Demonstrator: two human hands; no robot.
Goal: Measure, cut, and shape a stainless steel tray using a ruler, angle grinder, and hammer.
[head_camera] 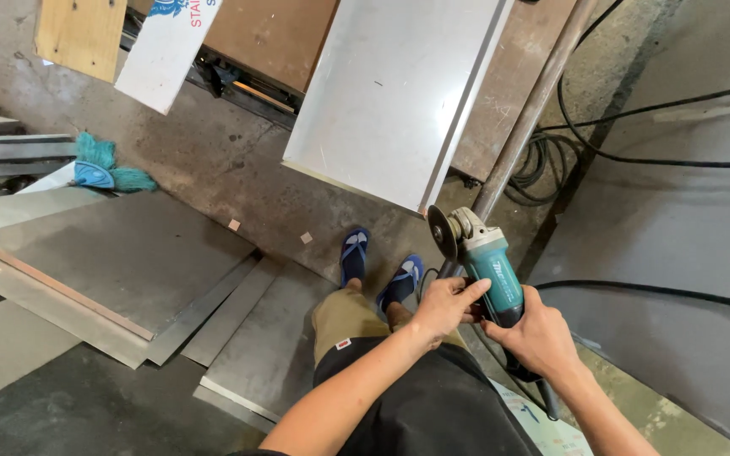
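I hold a teal and grey angle grinder (485,257) with both hands, its disc (442,232) close to the near corner of a shiny steel sheet (390,93). My left hand (448,306) grips the body from the left side, index finger stretched over it. My right hand (536,335) wraps the rear of the grinder, where the black power cord (661,290) leaves. The disc sits just below the sheet's corner; contact cannot be told.
Grey metal sheets (120,253) lie stacked on the concrete floor at left. A metal pipe (534,101) runs diagonally beside the steel sheet. Black cables (635,110) cross the floor at right. A teal mop head (103,169) lies at far left. My feet wear blue sandals (354,253).
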